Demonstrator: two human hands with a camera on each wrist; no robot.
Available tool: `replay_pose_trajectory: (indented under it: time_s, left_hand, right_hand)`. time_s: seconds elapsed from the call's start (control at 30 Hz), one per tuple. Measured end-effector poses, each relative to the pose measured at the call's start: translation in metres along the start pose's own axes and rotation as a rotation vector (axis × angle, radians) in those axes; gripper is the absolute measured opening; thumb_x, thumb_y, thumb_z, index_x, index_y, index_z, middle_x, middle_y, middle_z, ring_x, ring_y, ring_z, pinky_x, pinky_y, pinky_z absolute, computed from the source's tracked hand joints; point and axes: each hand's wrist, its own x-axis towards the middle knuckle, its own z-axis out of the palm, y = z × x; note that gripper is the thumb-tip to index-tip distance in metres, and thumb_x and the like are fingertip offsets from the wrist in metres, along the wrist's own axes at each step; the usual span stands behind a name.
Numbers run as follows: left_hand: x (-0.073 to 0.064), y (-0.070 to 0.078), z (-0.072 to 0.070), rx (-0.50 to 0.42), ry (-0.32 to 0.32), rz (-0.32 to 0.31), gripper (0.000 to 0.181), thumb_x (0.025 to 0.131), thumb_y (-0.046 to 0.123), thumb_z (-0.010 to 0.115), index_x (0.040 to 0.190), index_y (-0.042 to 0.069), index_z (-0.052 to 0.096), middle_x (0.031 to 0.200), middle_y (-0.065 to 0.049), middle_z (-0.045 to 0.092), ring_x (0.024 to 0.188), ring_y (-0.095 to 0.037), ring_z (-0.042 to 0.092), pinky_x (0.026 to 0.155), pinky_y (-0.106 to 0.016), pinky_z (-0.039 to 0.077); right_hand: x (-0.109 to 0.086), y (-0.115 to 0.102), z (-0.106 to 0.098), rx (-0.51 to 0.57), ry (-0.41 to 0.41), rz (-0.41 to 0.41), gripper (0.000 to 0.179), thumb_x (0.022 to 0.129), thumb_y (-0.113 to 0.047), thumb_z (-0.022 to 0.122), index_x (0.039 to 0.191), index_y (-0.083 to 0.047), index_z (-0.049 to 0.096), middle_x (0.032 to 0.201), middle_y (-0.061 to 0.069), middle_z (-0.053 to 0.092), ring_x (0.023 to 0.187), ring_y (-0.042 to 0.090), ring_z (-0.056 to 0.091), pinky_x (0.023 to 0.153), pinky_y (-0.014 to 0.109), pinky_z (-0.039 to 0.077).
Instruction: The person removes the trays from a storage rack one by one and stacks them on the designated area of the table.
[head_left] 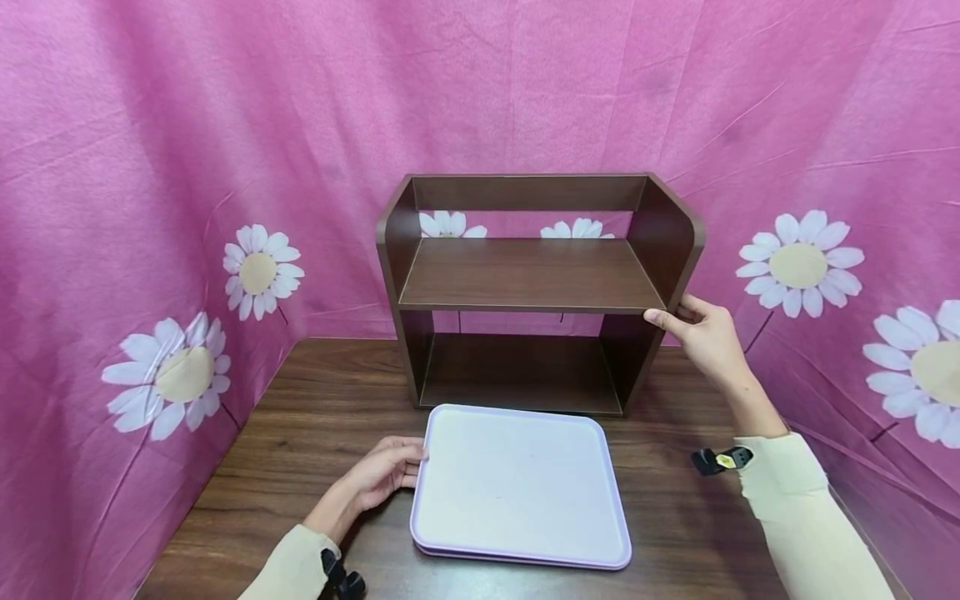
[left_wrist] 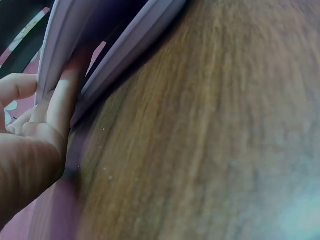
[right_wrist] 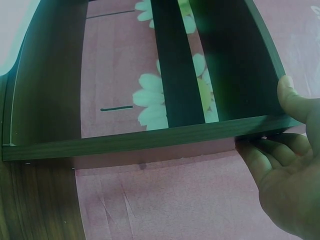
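A stack of pale lilac trays [head_left: 517, 487] lies on the table in front of a brown two-tier shelf [head_left: 532, 275]. My left hand [head_left: 384, 473] pinches the top tray [left_wrist: 60, 40] at its left edge. In the left wrist view its thumb is on the outer face and fingers reach into the gap above a lower tray [left_wrist: 127, 55]. My right hand [head_left: 701, 333] grips the shelf's right side panel, the thumb at the front end of the middle board. The right wrist view shows the fingers [right_wrist: 265, 157] curled around the panel's outer side, their tips hidden.
Wood-grain table [head_left: 300, 433] extends around the trays and under the shelf. A pink curtain [head_left: 315, 125] with daisy prints hangs behind and along both sides, close to the shelf's back. Both wrists carry black straps with small devices [head_left: 723, 460].
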Motion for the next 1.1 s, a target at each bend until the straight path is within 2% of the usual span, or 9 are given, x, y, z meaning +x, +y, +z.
replay_pose_trajectory:
  time_s: [0.1, 0.2, 0.3, 0.4, 0.57, 0.87, 0.93, 1.1]
  left_hand:
    - [0.0, 0.003, 0.001, 0.047, 0.005, -0.014, 0.021, 0.103, 0.0, 0.05, 0.117, -0.001, 0.064, 0.098, -0.001, 0.079, 0.092, -0.013, 0.078, 0.085, -0.03, 0.066]
    - [0.001, 0.007, 0.004, 0.119, 0.032, -0.03, 0.023, 0.103, 0.002, 0.053, 0.12, -0.01, 0.063, 0.096, -0.001, 0.079, 0.09, -0.012, 0.077, 0.083, -0.03, 0.066]
    - [0.0, 0.013, 0.008, 0.206, 0.097, -0.035, 0.031, 0.103, 0.003, 0.057, 0.125, -0.02, 0.061, 0.095, -0.004, 0.079, 0.087, -0.013, 0.077, 0.08, -0.03, 0.067]
    - [0.0, 0.019, 0.012, 0.301, 0.172, -0.033, 0.034, 0.102, 0.003, 0.062, 0.125, -0.023, 0.062, 0.093, -0.008, 0.078, 0.082, -0.014, 0.076, 0.075, -0.03, 0.067]
    - [-0.002, 0.026, 0.018, 0.431, 0.262, -0.024, 0.027, 0.098, 0.001, 0.068, 0.114, -0.021, 0.07, 0.087, -0.01, 0.077, 0.074, -0.014, 0.073, 0.069, -0.03, 0.067]
    - [-0.001, 0.029, 0.025, 0.613, 0.382, -0.034, 0.01, 0.089, -0.001, 0.079, 0.088, -0.01, 0.076, 0.067, -0.003, 0.066, 0.057, -0.008, 0.062, 0.056, -0.022, 0.06]
    - [-0.001, 0.027, 0.024, 0.627, 0.39, -0.047, 0.01, 0.088, 0.0, 0.08, 0.085, -0.007, 0.075, 0.066, -0.002, 0.066, 0.056, -0.008, 0.061, 0.055, -0.022, 0.059]
    - [-0.001, 0.024, 0.022, 0.585, 0.375, -0.066, 0.012, 0.088, 0.0, 0.08, 0.084, -0.005, 0.07, 0.069, -0.004, 0.066, 0.058, -0.01, 0.062, 0.056, -0.023, 0.06]
  right_hand:
    - [0.0, 0.0, 0.0, 0.0, 0.001, -0.002, 0.052, 0.098, -0.04, 0.078, 0.133, -0.002, 0.07, 0.092, -0.035, 0.068, 0.091, -0.016, 0.061, 0.078, 0.004, 0.046]
    - [0.001, 0.001, 0.0, -0.001, 0.002, -0.003, 0.052, 0.098, -0.04, 0.078, 0.133, -0.002, 0.07, 0.091, -0.036, 0.068, 0.091, -0.015, 0.061, 0.077, 0.005, 0.046]
    - [0.001, 0.001, 0.0, 0.004, 0.002, -0.004, 0.052, 0.098, -0.039, 0.078, 0.133, -0.002, 0.07, 0.092, -0.036, 0.068, 0.091, -0.016, 0.061, 0.078, 0.004, 0.046]
    - [0.001, 0.001, 0.0, 0.005, 0.002, -0.006, 0.052, 0.098, -0.039, 0.078, 0.134, -0.001, 0.07, 0.092, -0.036, 0.068, 0.091, -0.016, 0.061, 0.078, 0.004, 0.047]
    - [0.0, 0.001, 0.001, 0.0, 0.006, -0.009, 0.052, 0.098, -0.039, 0.078, 0.134, -0.001, 0.07, 0.09, -0.038, 0.066, 0.089, -0.015, 0.061, 0.076, 0.006, 0.047]
    - [-0.001, 0.0, 0.0, 0.007, 0.006, -0.001, 0.053, 0.098, -0.04, 0.078, 0.134, -0.002, 0.07, 0.092, -0.034, 0.069, 0.09, -0.016, 0.061, 0.076, 0.005, 0.046]
    - [-0.001, 0.0, 0.0, 0.007, 0.005, -0.002, 0.053, 0.098, -0.04, 0.078, 0.134, -0.002, 0.07, 0.092, -0.035, 0.069, 0.09, -0.016, 0.061, 0.076, 0.005, 0.046]
    - [-0.001, -0.001, 0.001, 0.006, 0.007, 0.0, 0.053, 0.098, -0.04, 0.078, 0.133, -0.002, 0.07, 0.088, -0.041, 0.065, 0.089, -0.015, 0.061, 0.076, 0.005, 0.046]
